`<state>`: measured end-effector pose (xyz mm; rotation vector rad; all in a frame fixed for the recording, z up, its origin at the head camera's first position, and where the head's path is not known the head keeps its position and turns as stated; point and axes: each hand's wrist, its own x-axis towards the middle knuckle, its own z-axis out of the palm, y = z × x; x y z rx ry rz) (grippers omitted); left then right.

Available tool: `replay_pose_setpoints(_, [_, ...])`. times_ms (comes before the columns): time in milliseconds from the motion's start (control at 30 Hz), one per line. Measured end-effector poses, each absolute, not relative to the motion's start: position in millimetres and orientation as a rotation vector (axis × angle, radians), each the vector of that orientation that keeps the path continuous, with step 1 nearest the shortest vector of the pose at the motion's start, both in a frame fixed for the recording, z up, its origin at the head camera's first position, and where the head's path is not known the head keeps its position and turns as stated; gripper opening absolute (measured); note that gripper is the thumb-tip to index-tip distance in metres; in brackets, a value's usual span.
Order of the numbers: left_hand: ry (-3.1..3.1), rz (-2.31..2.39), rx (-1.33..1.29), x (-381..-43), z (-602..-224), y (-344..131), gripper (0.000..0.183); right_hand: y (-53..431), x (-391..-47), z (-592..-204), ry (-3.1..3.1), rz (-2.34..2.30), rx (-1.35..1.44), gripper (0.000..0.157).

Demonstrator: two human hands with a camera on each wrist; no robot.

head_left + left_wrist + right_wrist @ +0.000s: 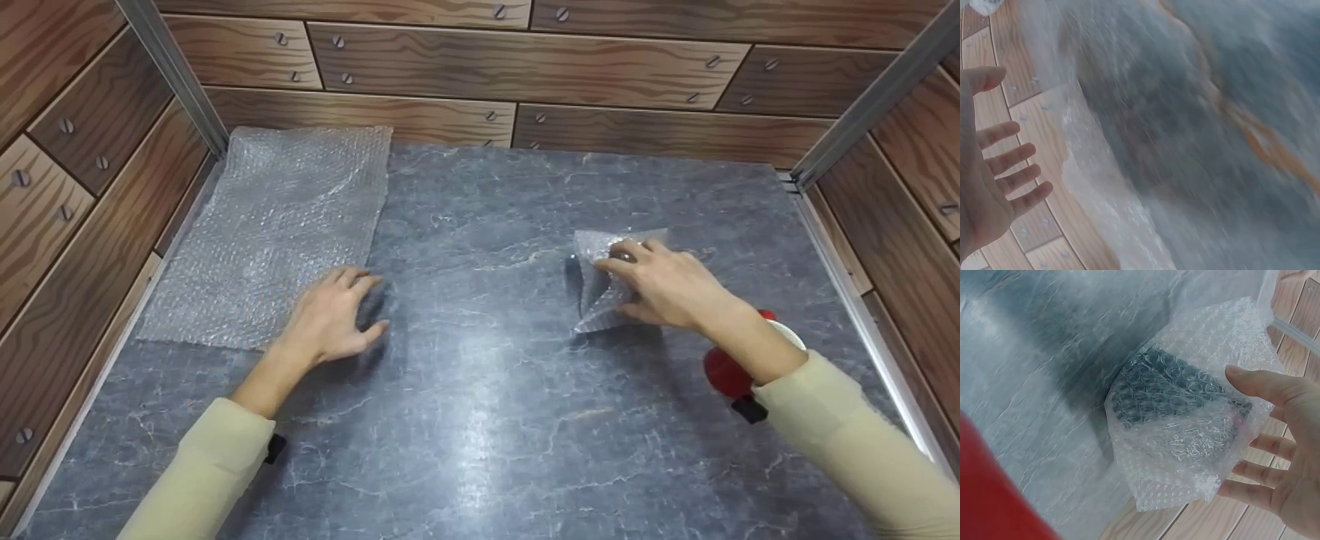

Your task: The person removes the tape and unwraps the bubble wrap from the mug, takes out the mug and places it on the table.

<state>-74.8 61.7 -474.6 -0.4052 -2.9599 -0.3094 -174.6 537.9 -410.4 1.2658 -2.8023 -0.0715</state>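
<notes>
My right hand [667, 289] grips a small folded piece of bubble wrap [600, 300] right of the middle of the table. In the right wrist view, the thumb lies along one edge of this bubble wrap [1174, 433] and the other fingers reach its far side; the wrap is see-through and dark in the middle. At the left, my left hand [330, 315] holds nothing, its fingers spread. It overlaps the right edge of a large flat bubble wrap sheet [277, 202]. The left wrist view also shows the hand [999, 163] with fingers apart.
A red cup-like thing [726, 373] with a pale rim stands under my right forearm, partly hidden. Wood-patterned panels [525, 64] and metal posts [862, 97] enclose the grey marbled table [465, 375] at the back and sides.
</notes>
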Motion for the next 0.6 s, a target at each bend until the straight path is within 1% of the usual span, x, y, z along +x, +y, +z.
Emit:
replay_pose_setpoints(333, [-2.854,-0.302,-0.557,-89.4,-476.8,96.3,0.068,523.5,-164.9,-411.6,-2.743,-0.066,1.332,0.072])
replay_pose_setpoints(600, [-2.832,-0.368,-0.652,-106.6,-477.3,128.1,0.065,520.8,-161.4,-413.1,-2.721,-0.036,1.332,0.074])
